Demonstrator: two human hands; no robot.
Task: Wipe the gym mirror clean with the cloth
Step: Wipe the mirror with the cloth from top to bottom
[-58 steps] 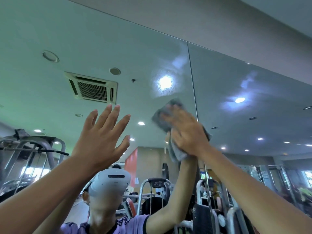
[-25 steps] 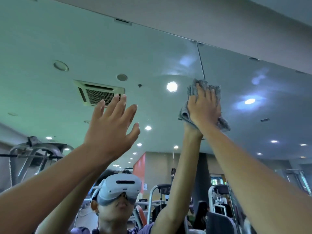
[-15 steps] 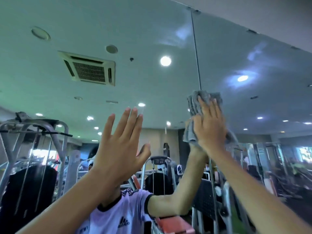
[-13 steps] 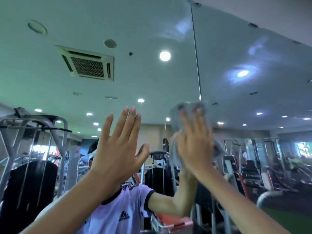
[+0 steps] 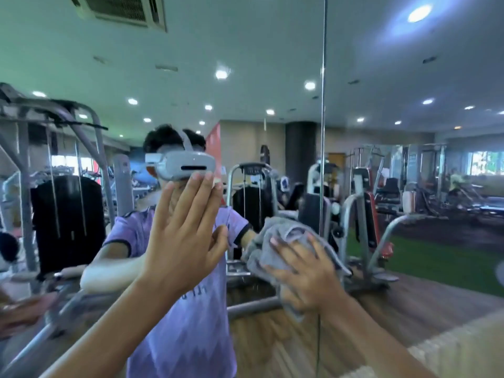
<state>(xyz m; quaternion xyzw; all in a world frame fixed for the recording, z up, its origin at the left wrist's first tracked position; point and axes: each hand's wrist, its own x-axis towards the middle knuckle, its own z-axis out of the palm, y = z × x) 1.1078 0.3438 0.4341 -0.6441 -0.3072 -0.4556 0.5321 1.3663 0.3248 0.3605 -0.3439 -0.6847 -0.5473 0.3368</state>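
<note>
Far to your left, the mirror (image 5: pixel 272 50) reflects a grey weight machine (image 5: pixel 68 214) with a black stack, and a ceiling vent (image 5: pixel 122 9) shows at the top edge. Next comes your left hand (image 5: pixel 185 241), raised in front of the glass with its palm towards it. Its grip is wide: the fingers are straight and close together, the thumb is out to the right, and it holds nothing. You cannot tell whether it touches the glass. Behind it stands your own reflection, in a grey headset (image 5: pixel 182 166) and a purple shirt (image 5: pixel 191 336).

Just right of that and lower, your right hand (image 5: pixel 305 276) lies on the grey cloth (image 5: pixel 281 236). Its grip is spread wide too, the fingers fanned flat over the cloth and pressing it to the mirror. The cloth is bunched, showing above the fingertips and hanging below the palm. It sits just left of the vertical seam (image 5: pixel 323 105) between two mirror panels.

Right of the seam, the glass reflects more gym machines (image 5: pixel 362 214), a wooden floor and green turf (image 5: pixel 436 257).
</note>
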